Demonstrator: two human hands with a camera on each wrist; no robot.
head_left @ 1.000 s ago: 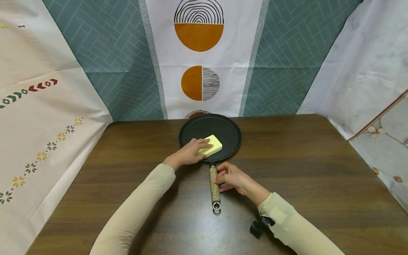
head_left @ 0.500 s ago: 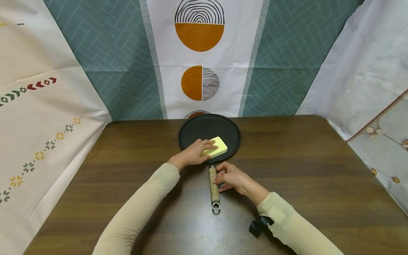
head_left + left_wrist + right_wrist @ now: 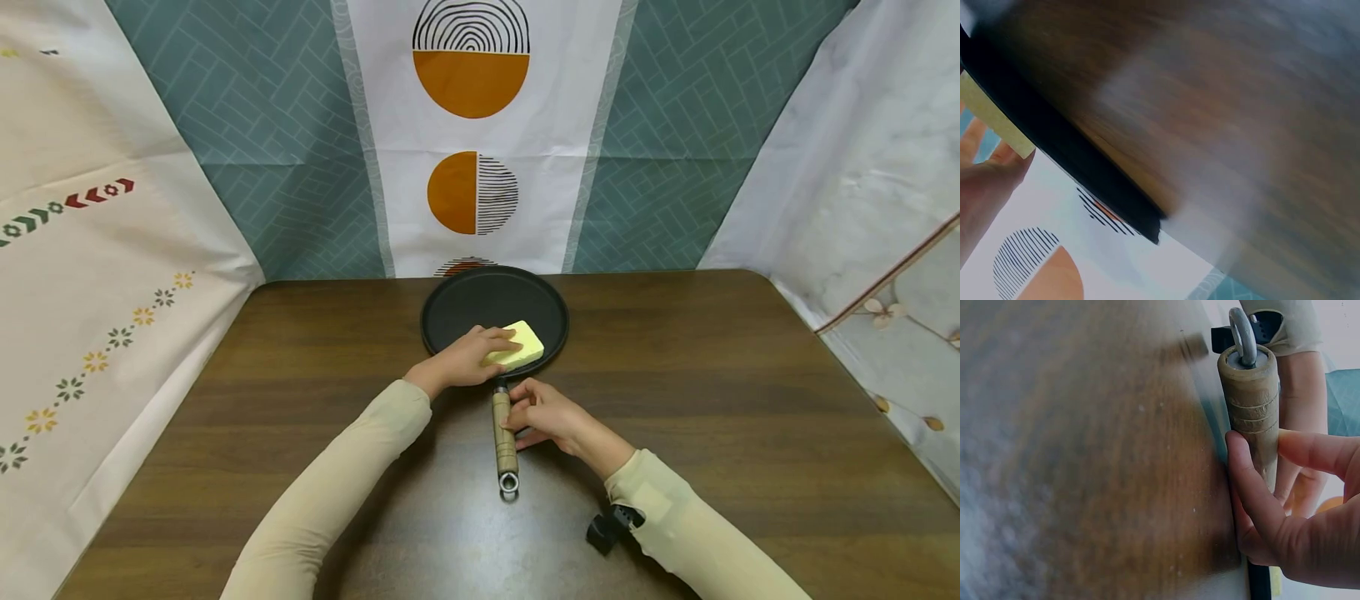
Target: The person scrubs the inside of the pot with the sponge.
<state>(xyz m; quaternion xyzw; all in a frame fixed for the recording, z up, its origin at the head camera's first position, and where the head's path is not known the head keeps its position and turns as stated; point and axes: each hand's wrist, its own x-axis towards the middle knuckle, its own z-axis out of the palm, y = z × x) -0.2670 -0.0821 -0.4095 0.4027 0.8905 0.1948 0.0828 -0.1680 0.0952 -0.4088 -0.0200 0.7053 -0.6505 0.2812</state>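
Note:
A black flat round pan lies on the table with its wooden handle pointing toward me. My left hand grips a pale yellow sponge against the near right part of the pan's surface. Its fingers spread over the sponge's top, and the thumb sits at the near side. In the left wrist view, the sponge shows edge-on against the pan's dark rim. My right hand pinches the handle from the right. The right wrist view shows thumb and fingers on opposite sides of the handle, below its metal hanging ring.
The brown wooden table extends around the pan. A patterned cloth hangs right behind the pan at the table's back edge. Further cloths hang at the left and right. A black strap device is on the right wrist.
My left hand has slid the sponge to the right across the pan, toward its right rim. The right hand and the pan have stayed in place.

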